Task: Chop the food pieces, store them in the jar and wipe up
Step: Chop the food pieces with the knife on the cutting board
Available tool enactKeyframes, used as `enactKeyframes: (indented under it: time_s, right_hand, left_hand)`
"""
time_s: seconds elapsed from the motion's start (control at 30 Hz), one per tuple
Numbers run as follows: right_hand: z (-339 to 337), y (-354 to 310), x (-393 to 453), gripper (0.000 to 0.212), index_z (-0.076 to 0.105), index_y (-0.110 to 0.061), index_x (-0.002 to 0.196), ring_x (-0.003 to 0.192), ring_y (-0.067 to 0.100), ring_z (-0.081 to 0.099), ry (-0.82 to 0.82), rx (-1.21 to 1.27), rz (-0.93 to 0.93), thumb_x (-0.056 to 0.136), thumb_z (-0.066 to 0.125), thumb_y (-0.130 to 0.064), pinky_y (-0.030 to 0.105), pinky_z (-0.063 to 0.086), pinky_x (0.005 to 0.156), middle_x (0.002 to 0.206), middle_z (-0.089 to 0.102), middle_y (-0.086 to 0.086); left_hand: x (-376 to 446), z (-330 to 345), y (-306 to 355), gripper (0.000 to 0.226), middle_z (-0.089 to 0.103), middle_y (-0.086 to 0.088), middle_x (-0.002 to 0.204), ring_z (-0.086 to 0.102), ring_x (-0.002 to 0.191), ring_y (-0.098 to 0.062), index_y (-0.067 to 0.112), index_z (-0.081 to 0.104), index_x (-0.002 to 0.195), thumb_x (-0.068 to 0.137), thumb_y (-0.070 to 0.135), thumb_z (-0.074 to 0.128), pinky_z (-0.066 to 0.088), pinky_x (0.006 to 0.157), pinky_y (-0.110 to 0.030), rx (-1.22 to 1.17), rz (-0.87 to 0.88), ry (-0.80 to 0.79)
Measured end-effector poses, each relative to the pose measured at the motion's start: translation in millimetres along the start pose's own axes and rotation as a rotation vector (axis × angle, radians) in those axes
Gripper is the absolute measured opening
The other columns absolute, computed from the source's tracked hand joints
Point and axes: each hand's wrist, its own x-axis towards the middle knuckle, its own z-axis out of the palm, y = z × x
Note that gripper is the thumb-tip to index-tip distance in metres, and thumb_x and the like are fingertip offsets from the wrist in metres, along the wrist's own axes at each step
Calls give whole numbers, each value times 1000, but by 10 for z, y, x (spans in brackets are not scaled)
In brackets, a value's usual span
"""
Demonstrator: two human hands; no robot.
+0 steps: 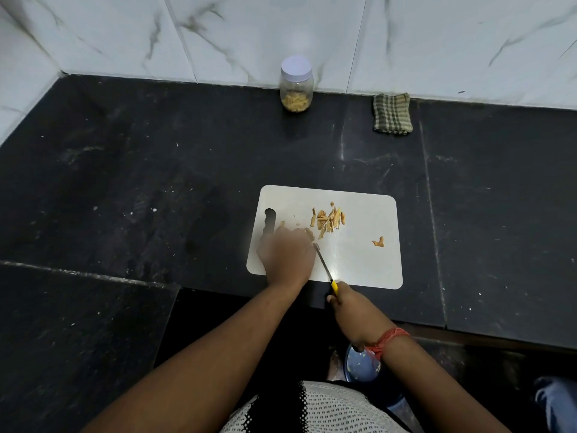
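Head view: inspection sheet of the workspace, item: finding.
Surface: black stone counter, pale specks scattered on it.
Job's things: white cutting board near the front edge; cut food pieces piled on it, one stray piece to the right; knife, yellow handle, blade over the board; jar at the wall, lid on, some pieces inside; folded checked cloth right of the jar.
Clutter: nothing seen on the counter.
Hands: left hand on the board at the food, blurred; right hand grips the knife handle.
Cables: nothing seen.
Surroundings: white marbled wall tiles; blue container below the counter edge.
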Motion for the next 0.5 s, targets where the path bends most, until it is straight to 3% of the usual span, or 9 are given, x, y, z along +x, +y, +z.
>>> enactKeyframes:
  time_s: [0.13,0.23,0.37,0.5]
  right_hand:
    - [53,62,-102,15,44,-8,102,78,21,53,3,-18,11,104,41,-23,29,37,67,93,61,12]
    - [38,115,-191,14,43,-11,98,60,13,49,-29,38,14,104,42,-24,26,34,56,73,51,0]
    - [-24,133,-288,22,43,-3,102,31,9,31,-83,442,65,104,42,-25,21,25,34,53,40,3]
    - [-39,137,-316,18,38,-11,94,31,13,22,-154,774,119,105,40,-26,14,23,36,47,35,5]
  left_hand:
    - [0,14,-6,7,56,7,117,42,116,-22,31,67,96,92,34,62,19,90,-33,-2,1,9]
    - [1,16,-24,9,55,7,118,42,117,-21,31,67,99,93,35,61,20,91,-33,-3,6,-2]
    - [4,20,-96,13,53,6,117,40,116,-21,30,69,104,96,34,60,23,97,-36,1,70,-27]
    - [-43,32,-177,12,54,6,111,41,112,-20,28,70,103,96,31,60,26,98,-39,5,150,-1]
